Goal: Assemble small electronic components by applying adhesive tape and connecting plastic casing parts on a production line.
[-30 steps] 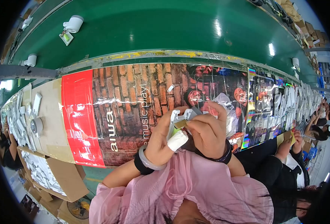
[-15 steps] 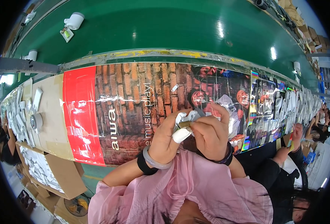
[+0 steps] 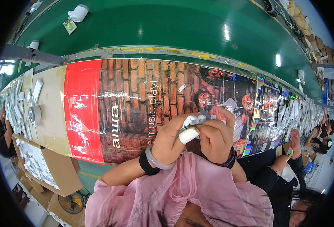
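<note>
Close in front of my chest, both hands meet over a small white plastic part (image 3: 194,120). My left hand (image 3: 166,143) grips it from the left, and a white cover (image 3: 189,135) wraps the thumb. From the right, the bent fingers of my right hand (image 3: 217,142) pinch together at the part's near edge; anything between those fingertips is hidden. Beneath the hands lies a glossy printed board (image 3: 131,113) with a brick pattern and a red band. A small white piece (image 3: 181,88) rests on it, beyond my hands.
A green conveyor belt (image 3: 167,28) runs behind the bench, carrying a white cylindrical housing (image 3: 79,13). White parts (image 3: 17,102) and a tape roll (image 3: 34,113) lie left, above an open carton (image 3: 63,172) of white pieces. A co-worker's hand (image 3: 295,143) is at right.
A brownish-gold piece seen between my fingers earlier is now out of sight. My fingers have shifted slightly around the white part, and the view has moved a little.
</note>
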{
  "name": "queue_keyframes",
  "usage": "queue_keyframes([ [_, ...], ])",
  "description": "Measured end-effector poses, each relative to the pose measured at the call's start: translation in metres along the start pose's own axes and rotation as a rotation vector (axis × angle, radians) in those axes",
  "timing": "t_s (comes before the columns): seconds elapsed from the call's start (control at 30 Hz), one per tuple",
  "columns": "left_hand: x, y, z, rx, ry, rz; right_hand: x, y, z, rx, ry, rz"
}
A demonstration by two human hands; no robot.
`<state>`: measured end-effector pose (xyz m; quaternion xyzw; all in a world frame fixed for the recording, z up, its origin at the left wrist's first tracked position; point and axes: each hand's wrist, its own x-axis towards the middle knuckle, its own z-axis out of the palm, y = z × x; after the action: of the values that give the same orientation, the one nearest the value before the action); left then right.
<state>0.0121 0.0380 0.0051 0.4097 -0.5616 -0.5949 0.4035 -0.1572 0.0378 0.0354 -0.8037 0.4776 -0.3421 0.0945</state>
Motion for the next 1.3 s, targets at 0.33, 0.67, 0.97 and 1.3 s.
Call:
queue_keyframes([
  [0.33,0.004,-0.008,-0.008,-0.429,-0.034,-0.252,0.003,0.003,0.007,0.057,-0.028,0.02],
  [0.67,0.021,-0.001,-0.049,-0.603,-0.041,-0.507,-0.001,0.015,0.004,0.166,-0.176,0.177],
  [0.97,0.121,0.034,-0.095,-0.268,0.008,-0.382,-0.01,0.029,0.001,0.09,-0.168,0.234],
  [1.3,0.195,-0.022,-0.221,0.041,0.823,-0.137,-0.006,0.033,0.012,0.033,-0.217,0.207],
])
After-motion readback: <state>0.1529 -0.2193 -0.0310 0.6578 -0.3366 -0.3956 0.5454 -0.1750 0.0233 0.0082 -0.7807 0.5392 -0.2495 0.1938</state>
